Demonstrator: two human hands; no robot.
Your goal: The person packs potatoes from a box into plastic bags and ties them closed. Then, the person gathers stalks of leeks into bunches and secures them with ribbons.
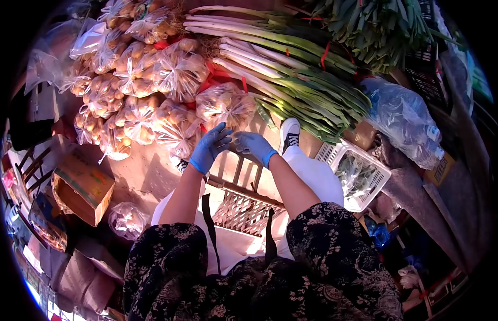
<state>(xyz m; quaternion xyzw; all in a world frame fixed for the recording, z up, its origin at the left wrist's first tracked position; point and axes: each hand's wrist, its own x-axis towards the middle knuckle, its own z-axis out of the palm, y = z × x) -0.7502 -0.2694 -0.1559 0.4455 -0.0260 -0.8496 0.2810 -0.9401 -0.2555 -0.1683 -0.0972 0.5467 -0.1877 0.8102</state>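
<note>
My left hand (210,147), in a blue glove, is held up with its fingers apart and slightly curled, holding nothing. Facing it is my right hand (254,147), also in a blue glove, its fingers loosely bent and nothing visible in them. A small gap separates the two hands. Just beyond them lies a tied clear bag of round produce (226,105). Several similar bags (179,69) are piled to the upper left. Long leeks (292,69) with white stalks and green leaves lie beyond, some bound with red ties.
An open cardboard box (83,187) and a crumpled clear bag (128,219) are at the left. A white crate (381,174) holding greens stands right of my leg. Behind it is a bag of plastic bottles (404,117). A slatted seat or rack (243,213) is between my legs.
</note>
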